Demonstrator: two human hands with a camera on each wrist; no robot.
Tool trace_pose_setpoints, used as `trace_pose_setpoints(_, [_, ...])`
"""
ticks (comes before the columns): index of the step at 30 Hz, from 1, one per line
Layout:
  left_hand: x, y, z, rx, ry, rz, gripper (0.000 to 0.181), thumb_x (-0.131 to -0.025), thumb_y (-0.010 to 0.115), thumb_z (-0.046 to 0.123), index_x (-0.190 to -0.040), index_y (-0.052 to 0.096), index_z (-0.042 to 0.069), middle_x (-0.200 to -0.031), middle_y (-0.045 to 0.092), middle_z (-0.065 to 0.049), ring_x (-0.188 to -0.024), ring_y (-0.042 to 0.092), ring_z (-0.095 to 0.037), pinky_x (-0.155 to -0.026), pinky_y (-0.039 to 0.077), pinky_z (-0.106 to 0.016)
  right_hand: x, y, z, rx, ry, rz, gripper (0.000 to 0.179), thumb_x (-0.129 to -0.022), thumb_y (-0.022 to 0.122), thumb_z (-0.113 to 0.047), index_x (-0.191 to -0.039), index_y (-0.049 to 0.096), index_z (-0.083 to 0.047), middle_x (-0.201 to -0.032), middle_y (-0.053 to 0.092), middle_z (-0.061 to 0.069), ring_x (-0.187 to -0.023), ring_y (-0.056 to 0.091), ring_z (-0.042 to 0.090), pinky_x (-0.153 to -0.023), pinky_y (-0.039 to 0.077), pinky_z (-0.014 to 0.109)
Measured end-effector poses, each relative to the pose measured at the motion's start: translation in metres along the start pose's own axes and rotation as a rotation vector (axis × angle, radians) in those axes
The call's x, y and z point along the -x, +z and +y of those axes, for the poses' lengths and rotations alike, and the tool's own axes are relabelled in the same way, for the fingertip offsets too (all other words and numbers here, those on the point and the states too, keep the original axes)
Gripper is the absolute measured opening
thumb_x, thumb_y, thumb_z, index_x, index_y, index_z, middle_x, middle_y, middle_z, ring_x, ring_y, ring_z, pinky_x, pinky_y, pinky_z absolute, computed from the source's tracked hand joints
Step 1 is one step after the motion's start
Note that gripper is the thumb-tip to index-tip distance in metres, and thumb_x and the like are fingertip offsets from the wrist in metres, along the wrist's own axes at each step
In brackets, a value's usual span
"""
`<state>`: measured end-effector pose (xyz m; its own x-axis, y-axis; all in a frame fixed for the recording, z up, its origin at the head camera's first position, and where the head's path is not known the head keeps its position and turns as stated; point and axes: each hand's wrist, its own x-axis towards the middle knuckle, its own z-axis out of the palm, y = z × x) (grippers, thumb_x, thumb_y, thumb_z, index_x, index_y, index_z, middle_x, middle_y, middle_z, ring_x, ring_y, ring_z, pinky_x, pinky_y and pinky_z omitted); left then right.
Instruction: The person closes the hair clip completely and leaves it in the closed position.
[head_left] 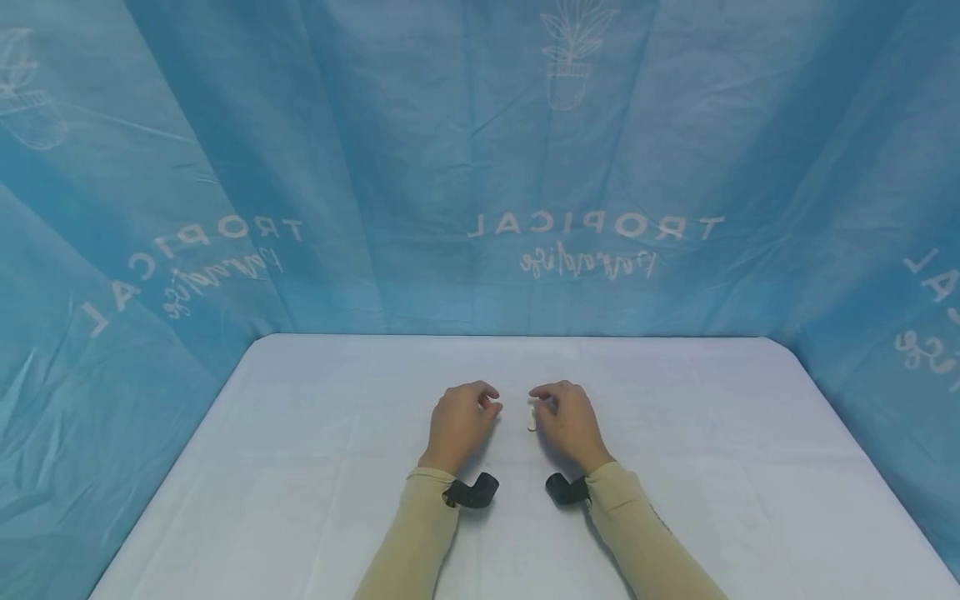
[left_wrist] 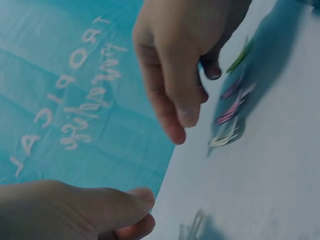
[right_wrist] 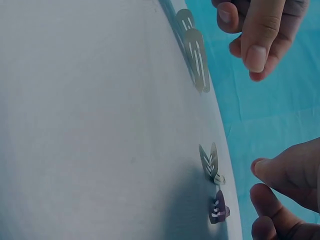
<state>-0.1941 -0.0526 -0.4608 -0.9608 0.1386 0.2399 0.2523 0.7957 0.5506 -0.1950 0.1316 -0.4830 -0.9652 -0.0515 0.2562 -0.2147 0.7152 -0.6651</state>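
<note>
My left hand (head_left: 461,419) hovers over the table's middle, fingers loosely bent and holding nothing. To its right, my right hand (head_left: 570,423) is also bent and without anything in it. A pale snap hair clip (head_left: 532,418) lies beside the right thumb. In the left wrist view, a green clip (left_wrist: 240,57), a pink clip (left_wrist: 231,110) and a whitish clip (left_wrist: 225,139) lie near the right hand. In the right wrist view, two greyish snap clips (right_wrist: 197,60) lie near the left hand (right_wrist: 262,37), while a purple clip (right_wrist: 218,207) sits near the right hand (right_wrist: 290,195).
A white-covered table (head_left: 300,442) spreads out under both hands. Blue curtains (head_left: 420,167) with mirrored lettering rise at its back and sides. Each wrist carries a black camera (head_left: 480,490) on its inner side.
</note>
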Motion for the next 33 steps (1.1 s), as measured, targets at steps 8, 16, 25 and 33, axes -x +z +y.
trace_pose_setpoints(8, [-0.002,-0.011,-0.005,-0.016,-0.06,0.031,0.007,-0.09,0.075,0.013,-0.096,0.076,0.013,-0.081,0.07,0.001,-0.068,0.06,-0.013,-0.063,0.049,-0.031,0.003,0.002,-0.005,0.001,-0.02,0.007,0.018,-0.089,0.067,-0.004,-0.104,0.075,-0.004,-0.1,0.07,0.013,-0.094,0.059,0.031,-0.083,0.046,0.045])
trace_pose_setpoints(16, [-0.002,-0.017,-0.008,-0.001,-0.067,0.036,0.007,-0.09,0.073,0.011,-0.095,0.077,0.011,-0.084,0.072,-0.002,-0.07,0.062,-0.015,-0.066,0.05,-0.034,0.006,0.008,-0.014,0.013,-0.083,0.0,0.017,-0.089,0.07,-0.005,-0.106,0.075,-0.003,-0.1,0.071,0.012,-0.097,0.061,0.031,-0.085,0.047,0.045])
trace_pose_setpoints(25, [0.001,-0.024,-0.014,-0.001,-0.075,0.003,0.006,-0.09,0.073,0.012,-0.094,0.076,0.011,-0.083,0.071,-0.002,-0.073,0.063,-0.017,-0.068,0.051,-0.036,0.004,0.026,-0.031,0.04,-0.047,-0.101,0.022,-0.091,0.069,-0.009,-0.112,0.074,-0.004,-0.104,0.07,0.011,-0.103,0.061,0.031,-0.091,0.048,0.046])
trace_pose_setpoints(33, [0.002,-0.031,-0.018,-0.022,-0.099,-0.043,0.007,-0.09,0.072,0.012,-0.096,0.075,0.01,-0.083,0.07,-0.003,-0.071,0.061,-0.016,-0.069,0.051,-0.036,0.0,0.035,-0.038,0.121,-0.076,-0.114,0.025,-0.09,0.071,-0.01,-0.113,0.073,-0.002,-0.108,0.069,0.016,-0.103,0.06,0.034,-0.09,0.049,0.046])
